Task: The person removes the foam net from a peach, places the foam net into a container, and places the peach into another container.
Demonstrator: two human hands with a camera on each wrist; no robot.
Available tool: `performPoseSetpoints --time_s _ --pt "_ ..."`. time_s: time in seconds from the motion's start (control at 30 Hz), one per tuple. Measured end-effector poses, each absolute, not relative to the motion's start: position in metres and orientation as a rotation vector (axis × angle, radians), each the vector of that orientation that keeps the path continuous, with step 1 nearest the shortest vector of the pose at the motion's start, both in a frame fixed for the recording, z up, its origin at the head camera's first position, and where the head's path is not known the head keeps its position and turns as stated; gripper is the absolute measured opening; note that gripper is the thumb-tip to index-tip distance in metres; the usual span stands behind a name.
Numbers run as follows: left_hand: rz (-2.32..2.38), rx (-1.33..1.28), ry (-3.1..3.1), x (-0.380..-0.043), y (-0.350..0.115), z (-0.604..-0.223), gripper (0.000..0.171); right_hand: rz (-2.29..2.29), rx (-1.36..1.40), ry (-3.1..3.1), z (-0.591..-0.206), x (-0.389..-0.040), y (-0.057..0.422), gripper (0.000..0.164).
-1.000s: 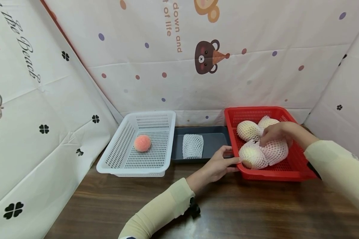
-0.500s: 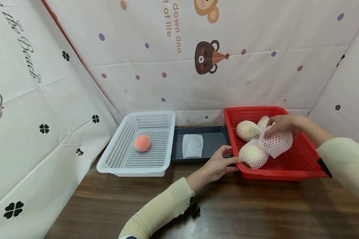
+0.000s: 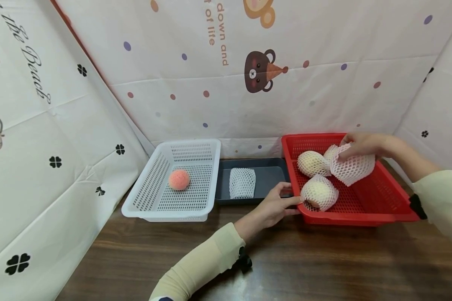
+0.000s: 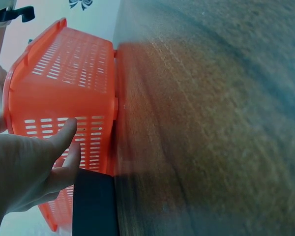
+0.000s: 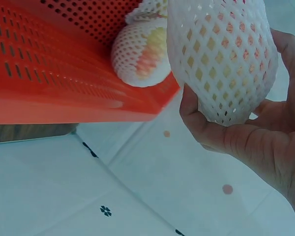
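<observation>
My right hand (image 3: pixel 365 146) grips a peach in a white foam net (image 3: pixel 354 165), raised above the red basket (image 3: pixel 361 218). In the right wrist view the fingers and thumb curl round this netted peach (image 5: pixel 223 64), and pinkish yellow shows through the mesh. Inside the basket lie other netted fruits: one at the front left (image 3: pixel 319 193), one behind it (image 3: pixel 312 163), and one at the back (image 3: pixel 329 152), partly hidden. My left hand (image 3: pixel 273 207) touches the basket's left side. Its fingers lie fairly straight against the slotted outer wall in the left wrist view.
A white basket (image 3: pixel 135 209) at the left holds a pink, peach-like ball (image 3: pixel 179 179). Between the baskets, a dark tray (image 3: pixel 269 175) bears an empty-looking foam net (image 3: pixel 242 183). Printed cloth walls (image 3: pixel 154 108) stand close behind and at both sides of the wooden table (image 3: pixel 305 259).
My right hand has lifted the netted peach up and to the right, away from the front-left fruit. The left hand has stayed against the basket.
</observation>
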State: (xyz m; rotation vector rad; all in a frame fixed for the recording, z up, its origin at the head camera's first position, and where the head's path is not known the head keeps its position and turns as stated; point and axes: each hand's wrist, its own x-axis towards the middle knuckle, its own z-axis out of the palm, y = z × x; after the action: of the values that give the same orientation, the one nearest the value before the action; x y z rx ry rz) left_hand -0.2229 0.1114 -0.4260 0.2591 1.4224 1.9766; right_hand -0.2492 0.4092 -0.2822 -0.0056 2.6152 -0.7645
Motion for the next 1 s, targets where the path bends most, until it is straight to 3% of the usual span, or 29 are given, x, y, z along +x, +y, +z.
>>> performPoseSetpoints --time_s 0.43,1.0 --pt "1.971 0.263 1.43 -0.224 0.112 -0.425 0.04 -0.677 -0.118 2.838 -0.275 -0.235 0.399 0.066" --pt "1.95 0.386 1.513 -0.227 0.087 -0.41 0.05 -0.664 -0.249 2.897 -0.268 -0.213 0.339 0.066"
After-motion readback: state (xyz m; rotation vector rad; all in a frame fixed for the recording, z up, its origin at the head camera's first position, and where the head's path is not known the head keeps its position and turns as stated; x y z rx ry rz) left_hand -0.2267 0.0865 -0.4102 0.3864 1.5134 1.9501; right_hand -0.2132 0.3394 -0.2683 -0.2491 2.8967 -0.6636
